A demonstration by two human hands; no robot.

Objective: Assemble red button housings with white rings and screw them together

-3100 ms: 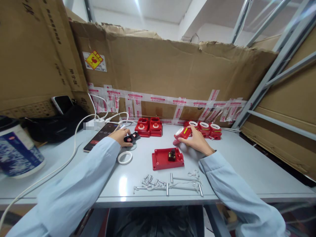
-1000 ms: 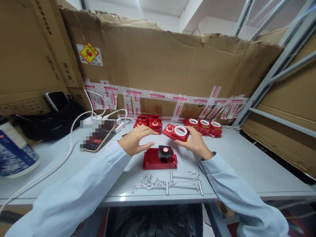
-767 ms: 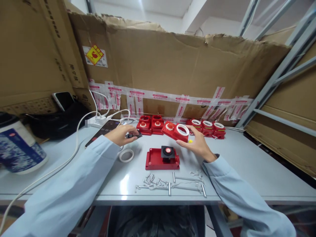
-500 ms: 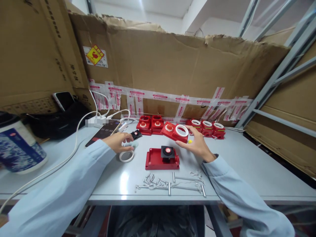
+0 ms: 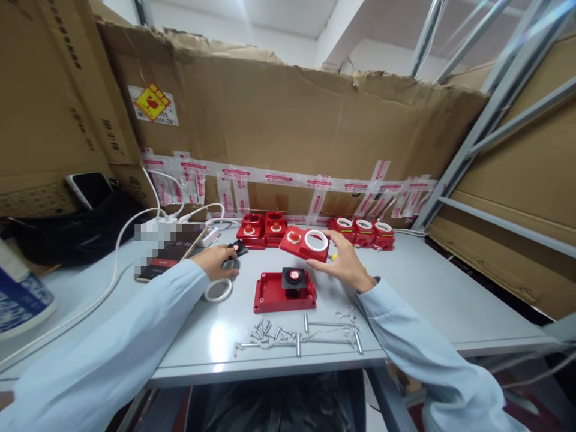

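My right hand grips the right end of a red cover that carries a white ring and a red dome, tilted above the table. Fingers bent, my left hand rests on the table beside a small black part; what its fingertips hold, if anything, is hidden. A loose white ring lies just below that hand. Between the hands and nearer to me sits an open red base, with a black square piece with a red and white centre at its right side.
Screws and metal T-shaped rods lie near the front edge. Red units stand at the back left of centre, others at the back right. A phone, white cables and a blue-white container are left.
The view has shifted, moving most things leftward in the picture. My left hand has lowered to the table and its fingers have drawn together. My right hand still holds the red cover.
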